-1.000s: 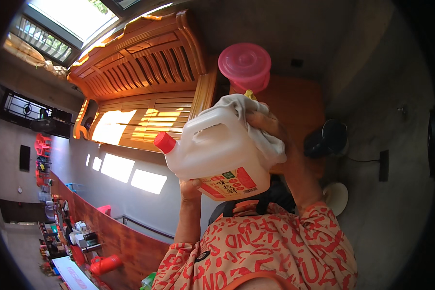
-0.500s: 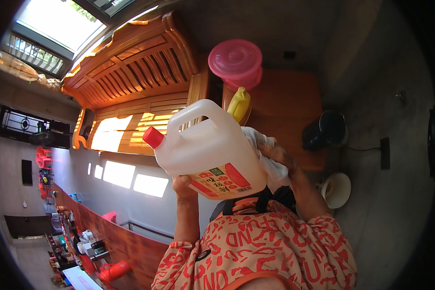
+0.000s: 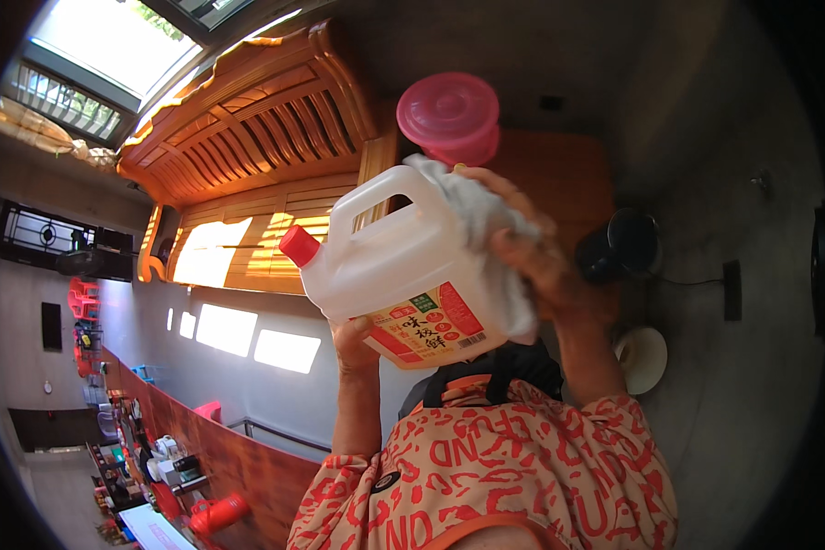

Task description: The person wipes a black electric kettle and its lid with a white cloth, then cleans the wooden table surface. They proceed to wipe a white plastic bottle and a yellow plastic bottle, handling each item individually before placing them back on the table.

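Note:
A large white plastic jug (image 3: 385, 268) with a red cap (image 3: 300, 246) and a red-and-yellow label lies tilted on its side in the air in front of my chest, its cap toward the left. My left hand (image 3: 352, 343) grips its near lower side close to the cap end, the fingers hidden behind the jug. Against the jug's base at the right, my right hand (image 3: 533, 252) presses a white cloth (image 3: 478, 213), its fingers spread over it and a little blurred. The cloth covers most of the base.
Beyond the jug stands a wooden bench (image 3: 247, 147). A pink lidded bucket (image 3: 449, 115) sits on a brown wooden table (image 3: 559, 174), with a black container (image 3: 619, 246) to the right. A pale bucket (image 3: 640, 361) is below it; a red-brown counter (image 3: 220, 431) holds clutter at lower left.
My right hand and the cloth have moved up along the jug's base, and the cloth spreads wider. The jug has shifted slightly, and the yellow bottle behind is now nearly hidden.

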`<state>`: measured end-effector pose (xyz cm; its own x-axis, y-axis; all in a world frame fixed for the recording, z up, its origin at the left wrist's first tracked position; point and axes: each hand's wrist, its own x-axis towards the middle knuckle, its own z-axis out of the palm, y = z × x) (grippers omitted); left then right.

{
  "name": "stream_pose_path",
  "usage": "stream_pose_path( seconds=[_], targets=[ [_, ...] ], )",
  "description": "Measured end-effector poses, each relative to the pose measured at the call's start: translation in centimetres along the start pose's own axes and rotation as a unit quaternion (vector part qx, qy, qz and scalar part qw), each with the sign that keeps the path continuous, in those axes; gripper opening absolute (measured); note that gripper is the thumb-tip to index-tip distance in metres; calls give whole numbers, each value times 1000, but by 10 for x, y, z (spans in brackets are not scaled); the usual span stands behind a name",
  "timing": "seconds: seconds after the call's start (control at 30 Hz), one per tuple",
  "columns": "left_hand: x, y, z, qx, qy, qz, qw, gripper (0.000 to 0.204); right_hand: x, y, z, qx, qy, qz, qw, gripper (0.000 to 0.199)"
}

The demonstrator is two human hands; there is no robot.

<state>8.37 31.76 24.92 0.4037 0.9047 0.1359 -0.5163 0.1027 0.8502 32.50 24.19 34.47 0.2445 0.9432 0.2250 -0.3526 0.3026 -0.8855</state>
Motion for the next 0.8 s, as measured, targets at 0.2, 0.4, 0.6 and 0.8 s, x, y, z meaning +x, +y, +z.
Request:
stream_pose_path(
  seconds=[0.2, 0.4, 0.6, 0.8],
  targets=[
    [4, 12, 15, -22, 39, 2, 999, 66, 6, 12, 2, 2, -39, 33, 999, 48],
    [16, 17, 20, 52, 72, 39, 995, 62, -13, 57, -17, 27, 18, 104, 994, 46],
    [28, 27, 50, -49, 157, 39, 986, 52, -35, 95, 2, 20, 154, 28, 988, 49],
    [35, 22, 83, 34, 178, 126, 975, 44, -48, 126, 33, 185, 136, 74, 971, 56]
  ],
)
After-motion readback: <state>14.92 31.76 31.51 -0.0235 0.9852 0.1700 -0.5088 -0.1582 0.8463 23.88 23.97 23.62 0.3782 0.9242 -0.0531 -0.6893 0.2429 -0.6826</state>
